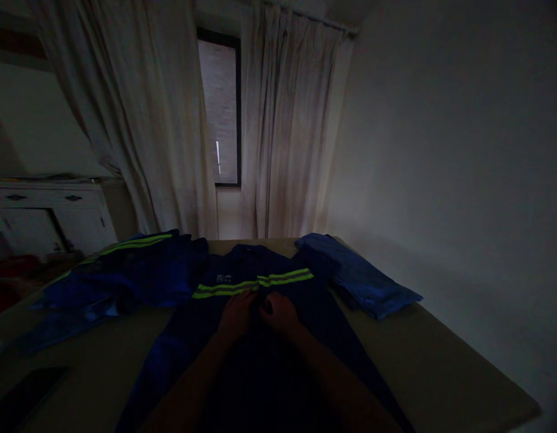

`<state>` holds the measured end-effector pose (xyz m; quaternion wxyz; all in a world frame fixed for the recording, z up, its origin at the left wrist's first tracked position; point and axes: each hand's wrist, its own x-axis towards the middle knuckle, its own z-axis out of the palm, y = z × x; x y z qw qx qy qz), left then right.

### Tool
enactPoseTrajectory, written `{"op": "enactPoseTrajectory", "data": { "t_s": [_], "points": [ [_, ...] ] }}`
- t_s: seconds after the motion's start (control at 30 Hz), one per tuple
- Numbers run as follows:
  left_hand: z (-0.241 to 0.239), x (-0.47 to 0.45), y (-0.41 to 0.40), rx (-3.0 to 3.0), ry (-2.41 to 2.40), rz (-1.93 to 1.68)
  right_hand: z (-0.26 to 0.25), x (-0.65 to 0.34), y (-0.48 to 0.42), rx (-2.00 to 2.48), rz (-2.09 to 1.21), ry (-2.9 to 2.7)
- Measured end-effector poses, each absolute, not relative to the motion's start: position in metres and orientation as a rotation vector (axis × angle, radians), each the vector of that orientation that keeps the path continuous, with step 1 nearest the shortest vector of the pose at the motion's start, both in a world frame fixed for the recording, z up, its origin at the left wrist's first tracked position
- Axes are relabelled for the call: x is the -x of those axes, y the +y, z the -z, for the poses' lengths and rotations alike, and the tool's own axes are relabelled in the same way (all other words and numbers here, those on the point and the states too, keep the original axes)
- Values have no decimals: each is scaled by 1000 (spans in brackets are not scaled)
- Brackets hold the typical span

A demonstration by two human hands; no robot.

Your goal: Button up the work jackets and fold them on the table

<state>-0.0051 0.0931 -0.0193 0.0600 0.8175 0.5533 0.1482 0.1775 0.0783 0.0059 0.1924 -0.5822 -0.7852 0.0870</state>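
A dark blue work jacket (278, 264) lies front side up, its collar at the far end and yellow-green reflective bands across the chest. My left hand (237, 311) rests at the front opening just below the band, its fingertips closed on the fabric edge. Close beside it, my right hand (280, 313) has thumb and forefinger curled together in a pinch on the other side of the opening. Dim light hides the exact bit of cloth between the fingers. The lower part of the jacket is dark and partly behind my forearms.
The jacket lies on a table (444, 373). At left is a heap of blue clothing (125, 276) with reflective stripes; at right, a folded blue garment (363, 276). A dark flat object (28, 394) lies near left. Beyond are curtains (287, 132), a white cabinet (48, 210) and a wall at right.
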Motion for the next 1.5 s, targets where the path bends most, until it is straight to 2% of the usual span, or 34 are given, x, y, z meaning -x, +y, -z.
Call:
{"op": "enactPoseTrajectory", "data": {
  "t_s": [0.27,0.63,1.03,1.5],
  "points": [
    [6,1,105,-2477,1644,-492,7,-153,73,1822,-40,-2059],
    [20,-7,97,-2351,1581,-656,2,-166,81,1806,-263,-1982],
    [19,-25,106,-2071,1748,-705,5,-164,85,1732,-102,-2176],
    [9,-31,98,-1981,1808,-740,3,-173,84,1621,-247,-2084]
  ]
}}
